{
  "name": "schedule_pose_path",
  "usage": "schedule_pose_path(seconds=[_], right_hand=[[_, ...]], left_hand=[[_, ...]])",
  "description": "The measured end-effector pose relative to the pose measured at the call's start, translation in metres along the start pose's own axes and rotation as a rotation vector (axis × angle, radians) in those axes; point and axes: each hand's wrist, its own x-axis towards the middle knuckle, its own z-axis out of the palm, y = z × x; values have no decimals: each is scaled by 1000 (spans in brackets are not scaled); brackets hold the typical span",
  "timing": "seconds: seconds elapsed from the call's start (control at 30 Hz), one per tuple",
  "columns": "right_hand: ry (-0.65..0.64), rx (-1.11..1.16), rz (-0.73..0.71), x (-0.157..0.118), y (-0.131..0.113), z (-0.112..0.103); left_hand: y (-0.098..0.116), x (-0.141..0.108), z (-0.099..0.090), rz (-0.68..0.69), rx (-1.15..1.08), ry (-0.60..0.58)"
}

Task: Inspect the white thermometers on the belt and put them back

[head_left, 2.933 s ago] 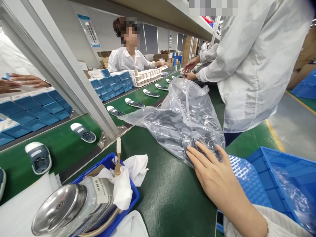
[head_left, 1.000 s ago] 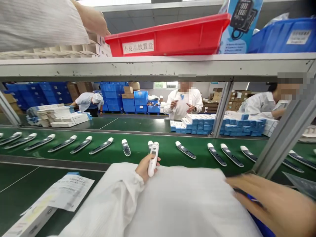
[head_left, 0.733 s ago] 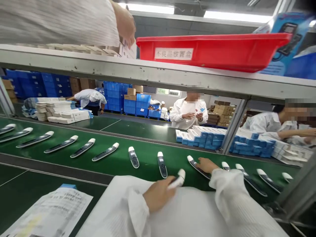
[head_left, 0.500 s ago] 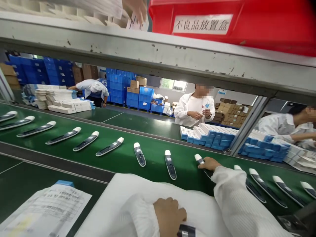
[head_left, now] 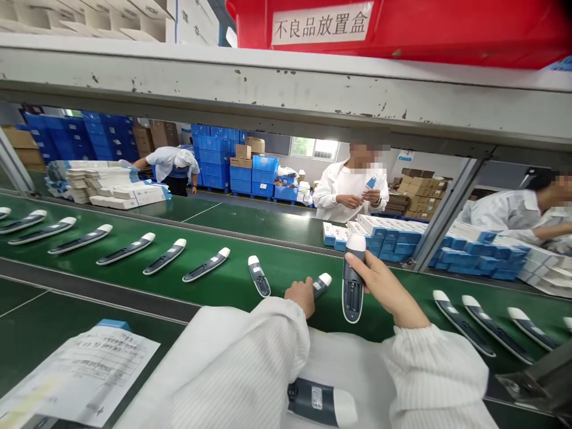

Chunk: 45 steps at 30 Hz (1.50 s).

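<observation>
Since the last frame, our right hand (head_left: 383,287) has come up off the belt with a white-tipped dark grey handheld device (head_left: 353,280) standing upright in it, and our left hand (head_left: 301,297) has moved from the pad up to the green conveyor belt (head_left: 272,235). Right grip is narrow and closed round the device's body, white tip pointing up. Left hand sits against a second white-tipped device (head_left: 322,281) lying on the belt; it looks like contact, but we can't tell if that grip is actually holding it. A third device (head_left: 319,403) lies on the white padded cloth (head_left: 348,369) right in front of us, and a printed paper sheet (head_left: 89,375) sits on the green tabletop (head_left: 40,336) to the left. More devices (head_left: 205,265) lie in a neat row along the belt, with blue-and-white boxes (head_left: 384,233) stacked beyond it. For handling these, we'd say hold each one by the body, clear of the white tip, and keep it over the soft pad.
</observation>
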Motion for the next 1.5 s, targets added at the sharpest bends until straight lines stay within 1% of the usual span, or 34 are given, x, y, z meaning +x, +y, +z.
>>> schedule_pose_path(seconds=[0.1, 0.2, 0.3, 0.37, 0.4, 0.43, 0.53, 0.57, 0.6, 0.63, 0.7, 0.73, 0.77, 0.8, 0.83, 0.9, 0.93, 0.97, 1.0, 1.03, 1.1, 1.13, 1.17, 1.2, 1.23, 1.3, 1.37, 1.4, 1.43, 1.47, 1.5], right_hand=[[32, -6, -19, 12, 13, 4], [94, -107, -35, 32, 36, 11], [184, -247, -1, 48, 66, 19], [240, -353, 41, 54, 87, 23], [245, -407, 64, 56, 98, 24], [232, -470, 87, 58, 108, 25], [172, -655, 171, 59, 132, 27], [167, -700, 199, 58, 137, 27], [174, -732, 224, 57, 139, 27], [196, -749, 229, 56, 138, 28], [278, -730, 156, 52, 129, 30], [315, -674, 95, 49, 121, 32], [312, -566, 39, 46, 112, 35], [266, -409, -3, 44, 102, 40], [181, -223, -22, 41, 93, 45], [-14, 144, -5, 36, 78, 55], [-79, 292, 9, 33, 74, 59], [-115, 405, 17, 31, 70, 62], [-130, 487, 20, 30, 68, 63], [-148, 543, 22, 29, 67, 63], [-194, 586, 19, 27, 66, 59], [-209, 580, 15, 26, 66, 57], [-217, 566, 14, 26, 65, 55], [-217, 552, 14, 26, 65, 54], [-208, 540, 13, 26, 64, 54], [-168, 526, 7, 27, 63, 55], [-130, 507, 5, 28, 64, 57], [-113, 493, 4, 29, 66, 59], [-94, 477, 3, 30, 68, 60], [-73, 454, 4, 32, 71, 62], [-43, 421, 8, 34, 76, 63]], left_hand=[[-7, -5, 1, 49, 27, -3], [-8, -4, 10, 84, -82, 15], [-10, 5, 15, 27, -254, 36], [-14, 9, 9, -16, -318, 35], [-16, 9, 4, -47, -430, 21], [-18, 8, -2, -90, -611, -3], [-23, -1, -18, -215, -1334, -78], [-23, -5, -22, -234, -1505, -87], [-22, -8, -23, -232, -1585, -79], [-21, -10, -23, -221, -1602, -55], [-16, -12, -18, -212, -1502, 28], [-14, -12, -14, -205, -1407, 83], [-11, -12, -11, -181, -1302, 137], [-8, -12, -7, -137, -1200, 186], [-5, -12, -5, -71, -1121, 221], [-3, -12, -3, 76, -1053, 226], [-4, -12, -4, 123, -1044, 213], [-6, -11, -5, 141, -1018, 217], [-9, -10, -7, 141, -944, 245], [-14, -9, -9, 127, -810, 289], [-25, -5, -12, 51, -418, 347], [-30, -4, -13, 0, -227, 327], [-35, -2, -14, -47, -79, 269], [-39, -2, -14, -83, 11, 194], [-42, -1, -14, -102, 54, 130], [-45, 0, -15, -89, 64, 64], [-47, 0, -16, -75, 59, 64], [-48, 1, -17, -79, 7, 74], [-48, 1, -18, -99, -106, 79], [-48, 2, -19, -135, -286, 78], [-47, 1, -21, -177, -523, 65]])
